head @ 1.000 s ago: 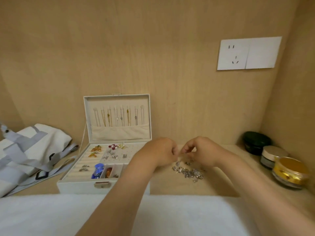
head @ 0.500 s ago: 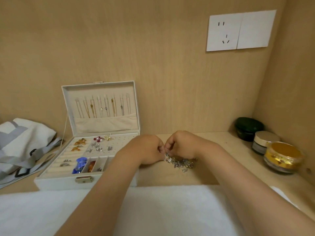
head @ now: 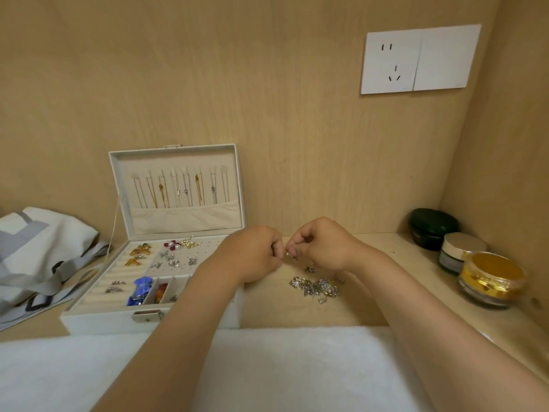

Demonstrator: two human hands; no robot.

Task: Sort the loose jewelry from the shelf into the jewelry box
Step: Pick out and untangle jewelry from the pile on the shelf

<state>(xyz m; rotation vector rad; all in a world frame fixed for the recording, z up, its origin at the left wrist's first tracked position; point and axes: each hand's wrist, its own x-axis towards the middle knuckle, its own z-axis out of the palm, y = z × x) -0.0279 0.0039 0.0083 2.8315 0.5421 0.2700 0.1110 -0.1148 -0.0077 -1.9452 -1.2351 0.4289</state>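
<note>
The open jewelry box [head: 98, 321] stands at the left of the shelf [head: 267, 307], with several compartments already filled. 0.5 s ago both hands were down on the pile. Now the left hand [head: 255, 254] and right hand [head: 320, 245] have lifted clear, fingers curled tight, together pinching 1 small silver piece [head: 292, 257], probably bound for the box. The loose jewelry pile [head: 316, 286] lies beneath, and 3 jars [head: 491, 278] stand farther right.

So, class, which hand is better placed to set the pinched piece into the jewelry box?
Left, probably: the left hand hangs at the open jewelry box's right edge; the right hand is farther off, above the loose jewelry pile. Both pinch the small silver piece.
</note>
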